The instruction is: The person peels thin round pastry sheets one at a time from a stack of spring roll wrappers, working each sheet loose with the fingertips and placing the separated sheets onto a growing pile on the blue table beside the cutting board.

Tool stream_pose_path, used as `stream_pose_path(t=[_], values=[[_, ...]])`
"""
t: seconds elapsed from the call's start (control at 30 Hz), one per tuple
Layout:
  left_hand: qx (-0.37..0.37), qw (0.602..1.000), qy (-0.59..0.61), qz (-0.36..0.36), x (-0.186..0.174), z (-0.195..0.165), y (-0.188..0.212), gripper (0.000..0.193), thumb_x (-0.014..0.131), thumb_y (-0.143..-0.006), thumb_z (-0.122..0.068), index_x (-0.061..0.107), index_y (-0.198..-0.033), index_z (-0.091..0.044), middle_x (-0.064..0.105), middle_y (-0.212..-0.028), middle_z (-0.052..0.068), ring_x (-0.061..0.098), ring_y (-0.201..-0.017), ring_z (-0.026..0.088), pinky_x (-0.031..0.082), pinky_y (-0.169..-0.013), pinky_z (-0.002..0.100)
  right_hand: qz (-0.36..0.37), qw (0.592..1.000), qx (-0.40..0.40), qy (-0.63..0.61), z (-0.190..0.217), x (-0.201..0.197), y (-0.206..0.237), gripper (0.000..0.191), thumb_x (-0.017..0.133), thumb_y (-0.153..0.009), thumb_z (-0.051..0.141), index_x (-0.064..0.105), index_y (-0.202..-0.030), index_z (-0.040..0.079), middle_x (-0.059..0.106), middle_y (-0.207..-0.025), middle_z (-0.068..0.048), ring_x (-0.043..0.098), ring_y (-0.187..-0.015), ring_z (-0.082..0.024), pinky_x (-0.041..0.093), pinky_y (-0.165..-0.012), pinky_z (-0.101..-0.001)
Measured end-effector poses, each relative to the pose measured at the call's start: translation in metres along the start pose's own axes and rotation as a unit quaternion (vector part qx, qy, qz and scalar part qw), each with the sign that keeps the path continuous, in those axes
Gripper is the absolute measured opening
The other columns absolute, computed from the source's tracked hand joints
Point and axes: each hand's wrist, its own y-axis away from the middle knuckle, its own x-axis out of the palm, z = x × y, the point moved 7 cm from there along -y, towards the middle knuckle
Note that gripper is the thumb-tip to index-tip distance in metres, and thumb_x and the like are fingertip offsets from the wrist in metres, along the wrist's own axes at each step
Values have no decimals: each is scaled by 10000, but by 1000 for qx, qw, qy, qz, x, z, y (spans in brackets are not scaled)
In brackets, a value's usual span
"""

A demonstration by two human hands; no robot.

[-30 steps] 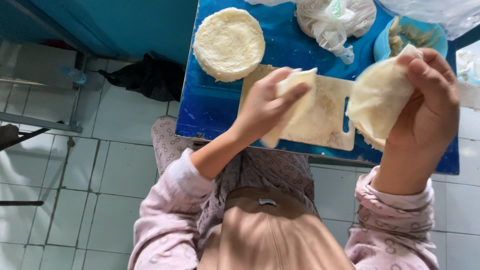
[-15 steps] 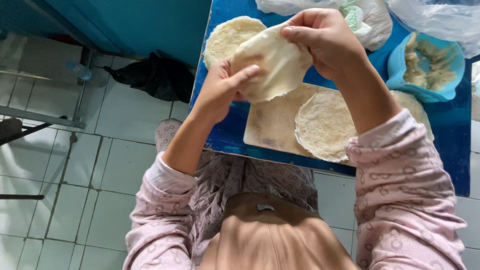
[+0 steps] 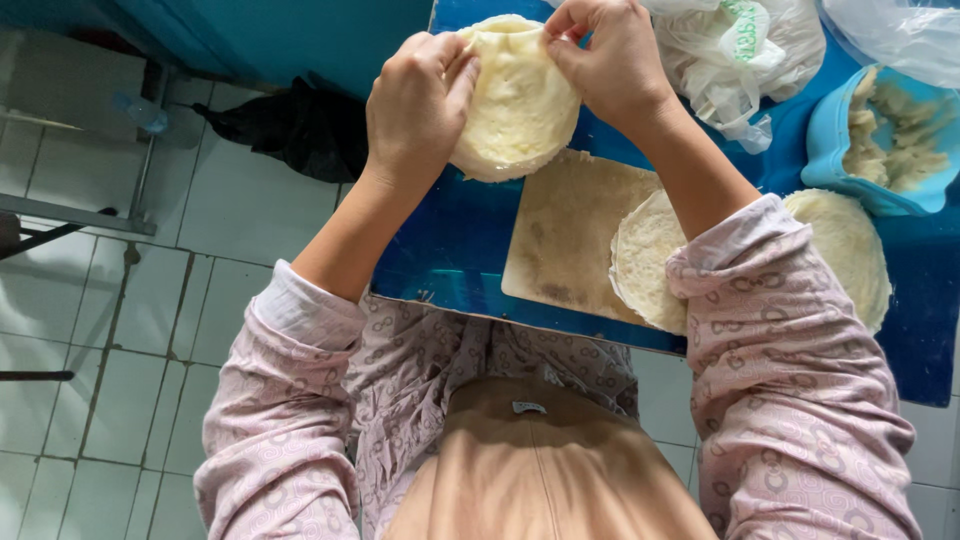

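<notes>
Head view, left hand point(image 3: 415, 110) and right hand point(image 3: 610, 60) pinching round dough sheet point(image 3: 515, 105)

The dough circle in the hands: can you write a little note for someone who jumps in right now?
Left hand: pinching the left top edge of the round dough wrapper.
Right hand: pinching the right top edge of the same wrapper, holding it up over the blue table.
A stack of flat wrappers lies on the wooden cutting board; a second stack sits right of the sleeve.
The blue bowl of pale filling and plastic bags are at the table's far side.
Done: one wrapper lifted.
Left: no filling shows on it; the stacks are untouched.
</notes>
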Motion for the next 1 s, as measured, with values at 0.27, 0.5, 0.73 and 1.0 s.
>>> stream_pose_path(t=[0.27, 0.5, 0.73, 1.0], values=[[10, 999, 33, -29, 1, 11, 5, 108, 727, -1016, -126, 735, -1107, -66, 640, -996, 87, 694, -838, 243, 571, -713, 357, -8, 999, -10, -33, -2, 0, 10, 154, 715, -987, -17, 773, -1127, 12, 662, -859, -7, 563, -743, -44, 488, -666, -225], [21, 995, 88, -44, 2, 21, 6, 161, 705, -1079, -100, 714, -1238, -80, 630, -1063, 68, 690, -900, 198, 605, -786, 319, -18, 994, 17, -106, -12, 4, 9, 216, 672, -1049, -6, 780, -1233, 30, 737, -928, -12, 578, -765, -67, 504, -688, -248], [104, 992, -52, -44, -3, -2, 16, 484, 732, -1068, -155, 506, -1493, -105, 532, -1412, 123, 566, -1297, 290, 511, -1075, 401, -49, 998, -21, 31, -3, 0, 12, 283, 776, -911, -23, 693, -1182, -20, 661, -879, -102, 636, -751, -157, 534, -688, -310], [123, 967, -117, 192, 24, -3, 27, 638, 557, -1085, -507, 480, -1568, -98, 385, -1639, 159, 349, -1531, 339, 244, -1231, 585, 9, 972, 212, -102, -27, 0, 14, 324, 761, -897, 70, 650, -1190, -12, 661, -758, -30, 654, -640, -124, 540, -563, -310]])
